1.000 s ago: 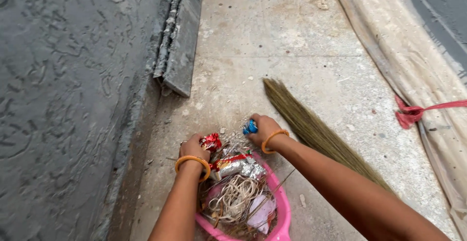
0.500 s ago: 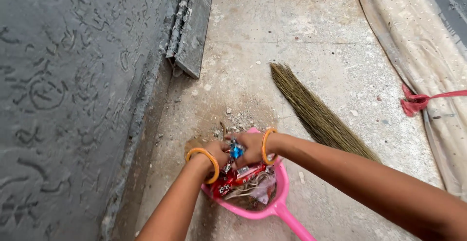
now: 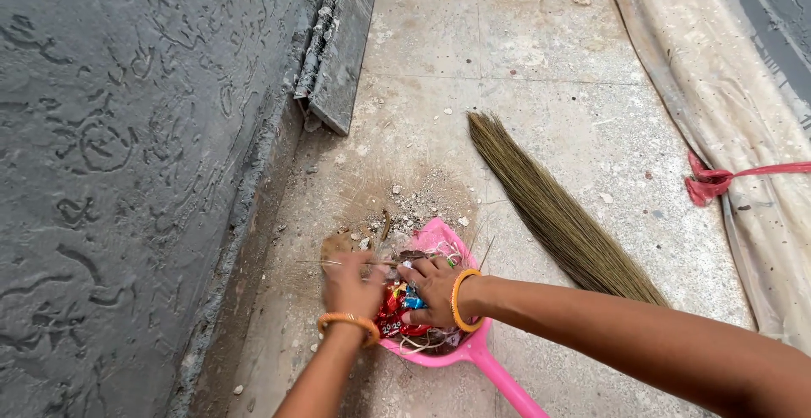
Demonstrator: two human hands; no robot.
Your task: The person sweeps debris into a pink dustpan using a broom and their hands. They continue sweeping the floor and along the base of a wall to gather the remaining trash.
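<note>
So both hands are pressing down into a pink dustpan point(image 3: 439, 236) that's sitting on the concrete floor point(image 3: 524, 55). It's lying right under the hands, with its handle running back toward the person's right side. The left hand point(image 3: 351, 287) is resting palm-down on the near-left edge of the rubbish pile, fingers curled over it, but I can't tell if it's actually gripping anything. The right hand point(image 3: 432, 291) is lying just beside it, almost touching, with its fingers closing around a bunch of shiny wrappers point(image 3: 397, 304), red ones plus a blue bit. Each wrist is wearing an orange bangle point(image 3: 348, 323).

Just ahead of the hands, a patch of dust and small pebbles point(image 3: 418, 203) is lying on the floor right at the pan's front lip, along with a thin twig or two. Off to the right of the right hand, a grass broom point(image 3: 549, 207) is lying flat, bristles fanning out away from the person. Further right, well apart, a pale tarp point(image 3: 718, 89) is running along the floor with a red cord point(image 3: 718, 181) tied around it. To the left of the left hand, a rough grey wall point(image 3: 127, 156) is running alongside.
</note>
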